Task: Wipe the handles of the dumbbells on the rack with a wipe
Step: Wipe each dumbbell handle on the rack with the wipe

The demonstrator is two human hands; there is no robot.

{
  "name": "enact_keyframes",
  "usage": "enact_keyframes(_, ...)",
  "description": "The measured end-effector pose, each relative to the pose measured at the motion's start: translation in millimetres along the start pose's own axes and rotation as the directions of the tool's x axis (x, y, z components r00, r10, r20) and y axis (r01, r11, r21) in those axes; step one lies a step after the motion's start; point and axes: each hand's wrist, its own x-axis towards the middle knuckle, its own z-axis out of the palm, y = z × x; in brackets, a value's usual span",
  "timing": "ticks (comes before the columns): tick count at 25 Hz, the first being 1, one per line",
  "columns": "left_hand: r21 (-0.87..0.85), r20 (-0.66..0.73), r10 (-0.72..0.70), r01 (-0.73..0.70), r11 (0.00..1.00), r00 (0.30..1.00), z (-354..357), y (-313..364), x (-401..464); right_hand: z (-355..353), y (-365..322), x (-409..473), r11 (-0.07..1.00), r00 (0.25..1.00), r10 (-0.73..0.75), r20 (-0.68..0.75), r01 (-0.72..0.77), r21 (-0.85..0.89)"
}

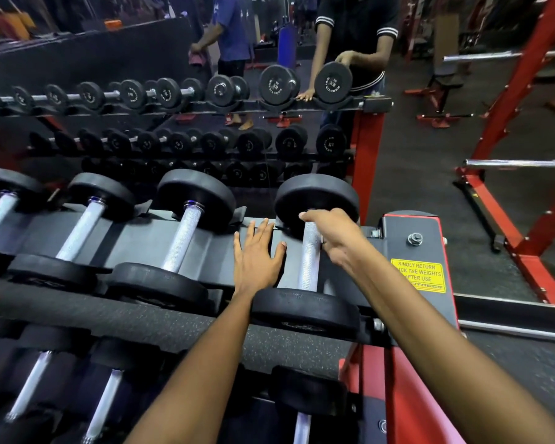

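left hand (257, 255): flat on rack shelf (218, 251), fingers spread | right hand (335, 239): curled round rightmost dumbbell handle (310, 261)

The rack (410, 238) is the landmark: its end plate is red-edged with a dark grey face, and its legs (367, 145) are red. On that plate sits a yellow label (417, 275) with black lettering. The tray (135, 232) left of the plate is matte grey-black. In it lie dumbbells (186, 232) with black heads and silver handles (310, 261) in a fine crosshatch knurl. Below the tray runs a black pad (161, 318) flecked with pale specks. Right of the rack, the floor (430, 174) is dark speckled grey, and a frame (523, 91) there is red with silver bars (513, 163). Beyond the rack, a black sleeve (385, 31) carries 2 white stripes.
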Motion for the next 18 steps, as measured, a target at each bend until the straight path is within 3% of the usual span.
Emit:
enact_keyframes(1,-0.001,0.003,-0.002,0.002,1.000,1.000,-0.4,0.4,-0.4,-0.7,2.0,-3.4,0.975,0.997,-0.069,-0.031,0.061,-0.212)
enact_keyframes(3,-0.005,0.002,-0.004,0.004,1.000,1.000,-1.0,1.1,-1.4,-8.6,7.3,-6.8,0.755,0.957,-0.270,-0.106,0.143,-0.640)
enact_keyframes(4,-0.006,-0.002,-0.006,0.006,1.000,1.000,-1.0,1.2,-1.9,-12.6,7.5,-9.0,0.613,0.914,-0.398,-0.079,0.201,-0.764)
enact_keyframes(6,-0.007,-0.006,-0.005,0.005,1.000,1.000,-1.0,1.0,-1.2,-20.8,6.7,-0.6,0.385,0.795,-0.599,0.094,0.389,-0.837)
enact_keyframes(8,-0.002,-0.005,-0.001,0.001,1.000,1.000,-0.8,1.5,-0.5,-33.7,3.8,8.3,0.201,0.637,-0.707,0.307,0.598,-0.776)
enact_keyframes(10,0.007,-0.008,-0.007,0.007,1.000,1.000,-0.7,1.3,-0.8,-48.8,14.3,14.4,-0.011,0.431,-0.748,0.505,0.753,-0.658)
enact_keyframes(12,0.006,-0.003,-0.008,0.008,1.000,1.000,-0.7,1.2,-1.3,-59.6,41.1,5.1,-0.160,0.243,-0.700,0.672,0.863,-0.479)
enact_keyframes(14,0.007,-0.006,-0.001,0.001,1.000,1.000,-1.3,1.6,-1.4,-67.8,59.2,-2.2,-0.288,0.013,-0.515,0.857,0.939,-0.187)
enact_keyframes(15,0.005,-0.009,0.003,-0.003,1.000,1.000,-1.7,1.6,-0.5,-71.8,53.7,1.5,-0.301,-0.005,-0.421,0.907,0.944,-0.134)
enact_keyframes(16,0.003,-0.006,0.006,-0.006,1.000,1.000,-1.9,1.6,-0.6,-77.5,45.5,13.1,-0.295,0.038,-0.379,0.925,0.942,-0.160)
enact_keyframes(18,-0.003,-0.011,0.003,-0.004,1.000,1.000,-1.1,0.5,-1.7,-78.2,25.6,27.1,-0.327,0.137,-0.484,0.864,0.888,-0.324)
